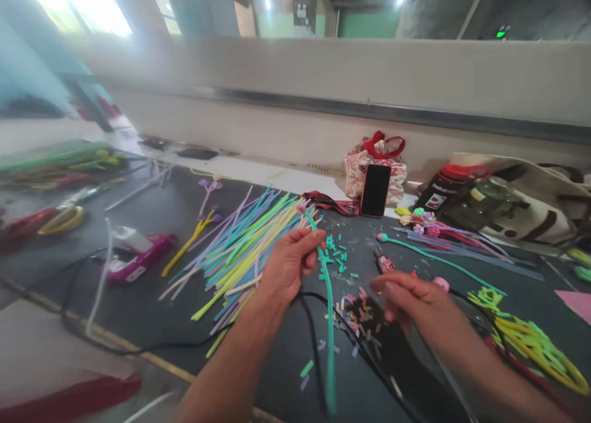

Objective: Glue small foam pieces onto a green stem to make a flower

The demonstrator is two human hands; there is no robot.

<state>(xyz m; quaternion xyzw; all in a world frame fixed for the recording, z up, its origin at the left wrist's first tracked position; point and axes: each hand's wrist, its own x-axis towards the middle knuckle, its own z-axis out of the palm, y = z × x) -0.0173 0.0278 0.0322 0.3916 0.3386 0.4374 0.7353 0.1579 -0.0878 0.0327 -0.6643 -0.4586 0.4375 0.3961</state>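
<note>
Pinched in my left hand [295, 260] is a long teal strip [329, 324], which hangs down toward the table's front edge; its upper end has a small pinkish tip. My right hand [406, 294] hovers to the right, blurred, near a pink patterned tool [385, 263] with a metal tip; whether its fingers hold anything is unclear. Between the hands lie small cut teal pieces [339, 250] and, lower down, mixed pastel pieces [364, 318]. A large bundle of coloured strips [244, 244] spreads left of my left hand. Another teal strip [443, 260] lies behind my right hand.
A magenta device [141, 260] and scissors [62, 220] are at the left. Black cables [152, 349] cross the front. A phone [375, 190] leans on a patterned bag [360, 158]; a dark bottle [441, 192] stands right. Yellow loops [540, 349] lie at the lower right.
</note>
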